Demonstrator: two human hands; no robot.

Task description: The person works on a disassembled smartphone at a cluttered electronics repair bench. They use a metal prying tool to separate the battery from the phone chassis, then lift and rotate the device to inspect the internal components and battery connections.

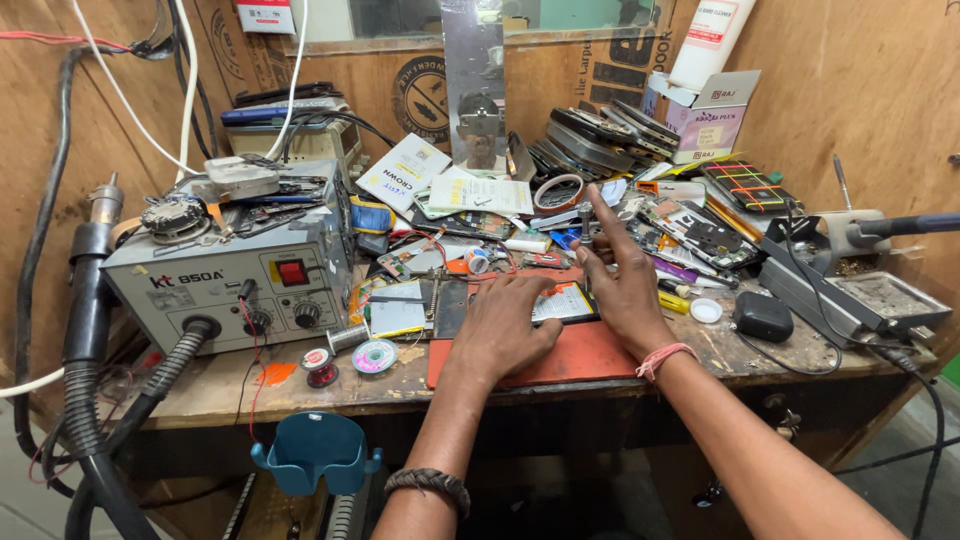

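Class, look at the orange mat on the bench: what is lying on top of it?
On the orange mat lie an opened phone and the left hand. Whatever lies beneath that hand is hidden.

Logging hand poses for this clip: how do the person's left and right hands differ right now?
The left hand lies palm down on the orange mat, fingers curled over an opened device; the right hand is raised on its edge, index finger pointing up toward the clutter behind. The left wrist wears a dark braided band; the right wrist wears a pink thread. Neither hand grips anything, and both are over the mat.
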